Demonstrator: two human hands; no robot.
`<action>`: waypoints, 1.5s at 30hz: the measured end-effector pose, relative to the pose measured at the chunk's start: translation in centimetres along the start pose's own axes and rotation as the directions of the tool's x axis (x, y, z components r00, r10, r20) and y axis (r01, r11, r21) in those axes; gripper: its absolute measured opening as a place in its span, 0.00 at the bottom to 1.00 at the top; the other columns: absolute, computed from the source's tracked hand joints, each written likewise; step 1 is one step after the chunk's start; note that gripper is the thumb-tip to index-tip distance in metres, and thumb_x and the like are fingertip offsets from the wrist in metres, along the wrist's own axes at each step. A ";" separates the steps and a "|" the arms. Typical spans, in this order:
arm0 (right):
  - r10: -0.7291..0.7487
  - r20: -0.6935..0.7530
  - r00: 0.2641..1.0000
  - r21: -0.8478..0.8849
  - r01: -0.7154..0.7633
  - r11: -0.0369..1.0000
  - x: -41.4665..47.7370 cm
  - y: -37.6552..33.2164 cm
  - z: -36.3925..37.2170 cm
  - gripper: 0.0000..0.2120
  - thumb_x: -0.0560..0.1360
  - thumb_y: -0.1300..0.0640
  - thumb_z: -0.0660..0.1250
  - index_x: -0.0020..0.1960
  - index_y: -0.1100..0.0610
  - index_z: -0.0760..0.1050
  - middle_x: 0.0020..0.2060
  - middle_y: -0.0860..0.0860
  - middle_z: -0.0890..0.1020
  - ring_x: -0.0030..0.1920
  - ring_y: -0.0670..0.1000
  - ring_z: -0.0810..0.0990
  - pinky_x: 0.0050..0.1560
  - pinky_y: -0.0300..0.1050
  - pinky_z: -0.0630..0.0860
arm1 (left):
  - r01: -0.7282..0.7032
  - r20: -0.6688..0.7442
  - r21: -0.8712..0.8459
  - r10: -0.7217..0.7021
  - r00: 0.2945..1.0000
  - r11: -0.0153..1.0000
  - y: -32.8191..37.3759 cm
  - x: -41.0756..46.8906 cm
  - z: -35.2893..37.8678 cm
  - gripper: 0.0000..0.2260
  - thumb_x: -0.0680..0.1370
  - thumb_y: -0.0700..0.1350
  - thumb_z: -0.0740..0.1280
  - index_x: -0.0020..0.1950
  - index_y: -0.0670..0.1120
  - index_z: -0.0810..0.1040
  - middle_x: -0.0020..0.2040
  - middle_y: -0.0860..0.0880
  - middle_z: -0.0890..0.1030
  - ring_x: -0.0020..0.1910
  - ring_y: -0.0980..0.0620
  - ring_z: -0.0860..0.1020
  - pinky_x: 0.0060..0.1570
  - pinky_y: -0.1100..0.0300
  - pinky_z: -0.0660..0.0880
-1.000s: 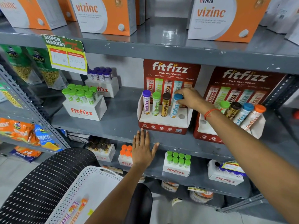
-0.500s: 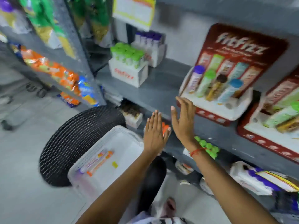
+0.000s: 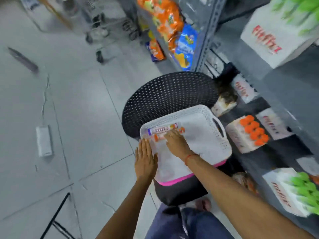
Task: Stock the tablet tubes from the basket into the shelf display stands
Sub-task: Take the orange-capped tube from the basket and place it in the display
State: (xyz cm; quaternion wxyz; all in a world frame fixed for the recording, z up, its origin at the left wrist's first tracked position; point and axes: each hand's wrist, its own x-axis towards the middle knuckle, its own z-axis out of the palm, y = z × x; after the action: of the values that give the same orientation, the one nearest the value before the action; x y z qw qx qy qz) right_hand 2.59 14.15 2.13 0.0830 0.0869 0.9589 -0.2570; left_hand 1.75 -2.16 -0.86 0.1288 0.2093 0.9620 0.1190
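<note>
A white perforated basket (image 3: 214, 135) rests on a black mesh chair (image 3: 169, 94). Inside it lie two tablet tubes: a purple-capped one (image 3: 162, 130) and an orange-capped one (image 3: 158, 137) just below it. My right hand (image 3: 177, 144) reaches into the basket with its fingertips on the orange-capped tube; no closed grip shows. My left hand (image 3: 145, 161) lies flat with fingers together on the basket's near left rim, holding nothing. The red display stands are out of view.
Grey shelves (image 3: 284, 87) run along the right with white Fitfizz boxes, one with orange-capped tubes (image 3: 253, 133) and one with green-capped tubes (image 3: 303, 190). Snack bags (image 3: 172, 26) hang further back. The tiled floor (image 3: 69, 118) lies to the left, with a white block (image 3: 43, 141) on it.
The view has swung down from the shelf to the basket. My right hand left the blue-capped tube in the stand and came down into the basket. My left hand dropped from the shelf edge to the basket's rim.
</note>
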 end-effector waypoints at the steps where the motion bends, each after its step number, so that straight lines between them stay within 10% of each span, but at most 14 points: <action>1: -0.054 0.028 0.998 -0.028 0.054 0.998 1.1 -0.6 0.6 0.15 0.73 0.69 0.58 0.58 0.67 0.75 0.58 0.66 0.77 0.63 0.63 0.72 0.64 0.56 0.71 | 0.005 0.038 0.029 -0.006 0.999 1.000 -0.7 0.1 0.4 0.28 0.81 0.48 0.57 0.75 0.40 0.48 0.76 0.40 0.53 0.75 0.43 0.52 0.72 0.49 0.45; 11: -0.031 0.250 0.968 -0.423 0.138 0.895 3.4 -2.3 3.9 0.14 0.79 0.62 0.54 0.64 0.58 0.68 0.60 0.62 0.72 0.50 0.63 0.79 0.45 0.54 0.77 | 0.010 0.093 0.156 -0.025 0.995 0.988 -1.0 0.1 1.1 0.29 0.82 0.52 0.47 0.74 0.40 0.36 0.77 0.42 0.42 0.75 0.45 0.41 0.70 0.52 0.35; 21: 0.214 0.059 0.975 -0.180 -0.201 0.963 -3.6 0.7 -0.3 0.11 0.75 0.58 0.65 0.53 0.64 0.75 0.55 0.58 0.77 0.50 0.62 0.77 0.50 0.52 0.76 | 0.029 0.085 0.120 -0.039 0.996 0.992 0.8 0.5 0.1 0.29 0.82 0.52 0.48 0.74 0.39 0.39 0.77 0.40 0.45 0.76 0.44 0.43 0.71 0.51 0.36; 29: 0.328 -0.256 0.909 -0.030 -0.346 0.938 -8.9 4.2 -10.3 0.11 0.73 0.67 0.60 0.50 0.62 0.80 0.50 0.60 0.83 0.48 0.63 0.81 0.45 0.55 0.78 | -0.261 -0.002 -0.021 0.261 0.965 0.965 9.9 3.6 -2.3 0.28 0.82 0.50 0.53 0.75 0.37 0.47 0.77 0.39 0.51 0.76 0.44 0.48 0.73 0.52 0.41; 35: 0.536 -0.443 0.719 0.177 -0.516 0.838 -19.5 4.7 -18.5 0.15 0.66 0.61 0.72 0.52 0.58 0.79 0.50 0.59 0.84 0.51 0.63 0.80 0.48 0.53 0.76 | -0.547 -0.118 -0.058 0.539 0.834 0.835 20.0 3.1 -3.7 0.26 0.79 0.45 0.60 0.73 0.34 0.56 0.74 0.36 0.60 0.73 0.40 0.58 0.72 0.47 0.51; 39: 0.663 -0.588 0.464 0.351 -0.591 0.726 -28.1 5.6 -23.4 0.14 0.64 0.62 0.74 0.50 0.56 0.80 0.46 0.59 0.86 0.48 0.61 0.82 0.47 0.52 0.77 | -0.834 -0.105 -0.055 0.827 0.552 0.550 30.3 0.4 -4.0 0.26 0.79 0.45 0.60 0.72 0.34 0.58 0.73 0.36 0.62 0.73 0.40 0.60 0.72 0.45 0.56; 45: 0.687 -0.675 0.270 0.456 -0.580 0.675 -37.6 8.3 -29.7 0.15 0.69 0.63 0.73 0.55 0.59 0.78 0.50 0.63 0.84 0.47 0.61 0.82 0.52 0.53 0.79 | -0.917 -0.090 -0.082 0.913 0.397 0.391 39.3 -3.7 -3.9 0.29 0.79 0.49 0.60 0.72 0.33 0.57 0.72 0.34 0.62 0.73 0.38 0.60 0.72 0.45 0.55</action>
State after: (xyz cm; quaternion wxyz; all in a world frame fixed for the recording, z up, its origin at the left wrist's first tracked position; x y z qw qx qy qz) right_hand 37.47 31.62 31.16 -0.2723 0.5730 0.7497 -0.1885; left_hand 18.44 30.27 14.65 0.0397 0.6931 0.6821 0.2298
